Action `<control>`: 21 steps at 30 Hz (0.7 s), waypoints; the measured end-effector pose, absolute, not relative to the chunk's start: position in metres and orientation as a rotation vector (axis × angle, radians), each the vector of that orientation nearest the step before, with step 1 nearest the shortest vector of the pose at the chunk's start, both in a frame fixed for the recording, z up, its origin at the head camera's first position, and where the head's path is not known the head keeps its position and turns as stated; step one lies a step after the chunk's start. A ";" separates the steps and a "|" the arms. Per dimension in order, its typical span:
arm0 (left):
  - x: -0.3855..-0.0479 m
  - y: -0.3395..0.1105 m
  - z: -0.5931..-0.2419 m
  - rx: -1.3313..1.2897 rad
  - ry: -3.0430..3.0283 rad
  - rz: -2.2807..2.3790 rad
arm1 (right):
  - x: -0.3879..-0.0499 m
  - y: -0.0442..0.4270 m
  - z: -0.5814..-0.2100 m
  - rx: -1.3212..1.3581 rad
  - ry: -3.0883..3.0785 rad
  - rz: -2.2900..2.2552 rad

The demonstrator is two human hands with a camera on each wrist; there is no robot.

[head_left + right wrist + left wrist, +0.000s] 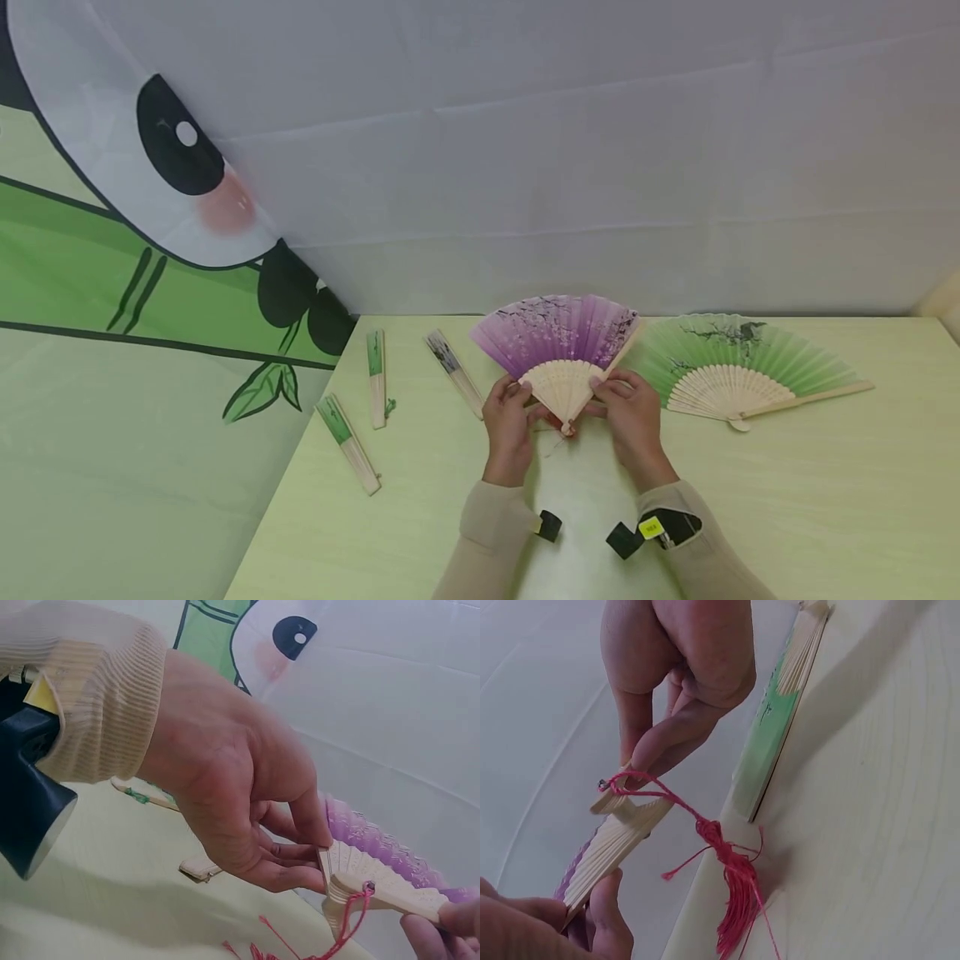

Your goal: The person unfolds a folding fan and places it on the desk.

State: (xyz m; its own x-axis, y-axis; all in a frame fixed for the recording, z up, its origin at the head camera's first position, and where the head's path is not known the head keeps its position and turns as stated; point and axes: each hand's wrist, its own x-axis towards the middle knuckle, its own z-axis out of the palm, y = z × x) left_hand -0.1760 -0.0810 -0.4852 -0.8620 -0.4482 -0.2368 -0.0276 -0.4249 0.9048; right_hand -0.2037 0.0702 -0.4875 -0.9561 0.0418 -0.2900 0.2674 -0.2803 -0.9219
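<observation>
A purple folding fan (555, 333) with a blossom print is spread open, its pale wooden ribs toward the person. My left hand (510, 429) pinches the left edge of the ribs between thumb and fingers. On the other edge, my right hand (633, 421) pinches the outer guard stick in the same way. The fan is held up, tilted, with its pivot low between the hands. From the pivot hangs a red tassel (739, 889) on a looped cord. Right of the hands, a green folding fan (798, 362) lies spread on the table.
Several closed fans lie left of the hands: one green (377, 379), another green (348, 443) nearer the front, and a dark-printed one (455, 372). A pale table (825, 517) carries everything. Behind its back edge hangs a printed cloth (600, 167).
</observation>
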 end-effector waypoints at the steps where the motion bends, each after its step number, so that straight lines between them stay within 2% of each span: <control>1: -0.176 -0.080 -0.486 0.670 -1.502 -2.363 | -0.204 0.070 -0.488 0.408 1.783 -2.384; 21: -0.180 -0.074 -0.493 0.798 -1.273 -2.373 | -0.203 0.062 -0.495 0.662 1.699 -2.527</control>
